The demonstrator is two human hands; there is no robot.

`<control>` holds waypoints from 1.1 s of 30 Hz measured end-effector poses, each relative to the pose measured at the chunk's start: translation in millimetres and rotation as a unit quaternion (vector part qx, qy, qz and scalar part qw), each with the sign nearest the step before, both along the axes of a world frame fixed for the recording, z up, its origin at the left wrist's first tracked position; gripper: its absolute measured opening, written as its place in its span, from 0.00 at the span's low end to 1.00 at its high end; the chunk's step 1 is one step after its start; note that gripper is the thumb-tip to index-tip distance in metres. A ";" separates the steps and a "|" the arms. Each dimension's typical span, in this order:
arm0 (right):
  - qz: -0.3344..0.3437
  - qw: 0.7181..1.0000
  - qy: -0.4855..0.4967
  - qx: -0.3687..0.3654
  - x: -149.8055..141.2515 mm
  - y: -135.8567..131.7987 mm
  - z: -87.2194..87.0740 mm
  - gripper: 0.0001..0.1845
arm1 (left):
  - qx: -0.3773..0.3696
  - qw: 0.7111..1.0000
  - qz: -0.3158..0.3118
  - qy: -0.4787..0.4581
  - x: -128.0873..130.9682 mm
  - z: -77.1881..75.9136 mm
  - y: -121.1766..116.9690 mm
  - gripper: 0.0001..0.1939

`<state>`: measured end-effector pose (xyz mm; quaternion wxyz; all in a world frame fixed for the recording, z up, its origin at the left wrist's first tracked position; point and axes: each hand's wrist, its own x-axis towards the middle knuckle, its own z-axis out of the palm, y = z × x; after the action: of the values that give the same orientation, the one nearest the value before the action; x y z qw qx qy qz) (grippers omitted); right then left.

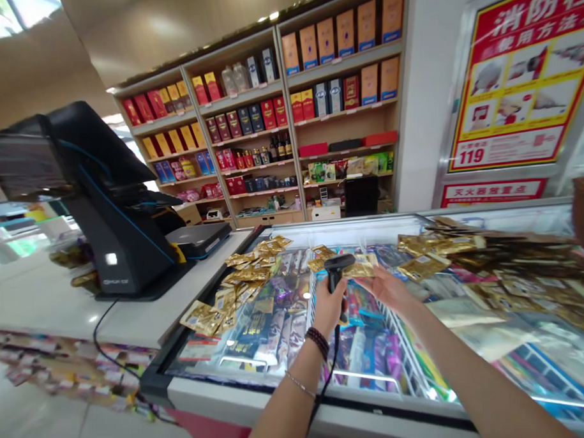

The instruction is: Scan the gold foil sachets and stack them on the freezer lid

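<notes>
Wooden shelves (pixel 375 120) stand behind a white, glass-topped freezer (pixel 231 400). Flat, shiny gold packets lie loose in a large right-hand heap (pixel 528 262) and a smaller left-hand group (pixel 248 271); handling looks unfinished. Left hand (pixel 327 307) grips a black handheld scanner (pixel 340 262); right hand (pixel 390 289) pinches one gold packet (pixel 363 266) beside it.

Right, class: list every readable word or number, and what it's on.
"消防栓": poster, last character cut off
"使用方法": poster
"119": poster
"灭火器放置点": lower sign
Terminal logo, gold packets, boxes, signs' small print: too small or blurred.
</notes>
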<state>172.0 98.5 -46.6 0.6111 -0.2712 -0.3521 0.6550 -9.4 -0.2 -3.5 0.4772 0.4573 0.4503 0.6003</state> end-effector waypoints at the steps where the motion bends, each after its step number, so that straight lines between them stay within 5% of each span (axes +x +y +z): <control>1: -0.004 1.000 0.012 0.004 1.0 1.4 0.7 0.12 | 0.001 1.000 -0.013 -0.001 8.2 0.7 -0.5 0.31; 7: -0.057 0.998 0.027 0.025 6.2 9.7 2.4 0.09 | -0.008 0.999 -0.019 -0.028 34.5 3.2 -0.6 0.30; 19: -0.090 0.995 -0.014 0.032 0.3 4.7 -1.3 0.22 | -0.004 1.000 -0.015 -0.022 31.9 3.5 -6.1 0.29; 33: -0.091 0.994 -0.037 0.045 0.2 6.5 -3.5 0.17 | -0.016 0.999 -0.012 -0.036 32.9 5.0 -8.2 0.30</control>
<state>172.1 105.0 -50.0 0.6662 -0.2980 -0.3776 0.5699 23.5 -8.4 1.5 0.5073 0.4331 0.4368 0.6036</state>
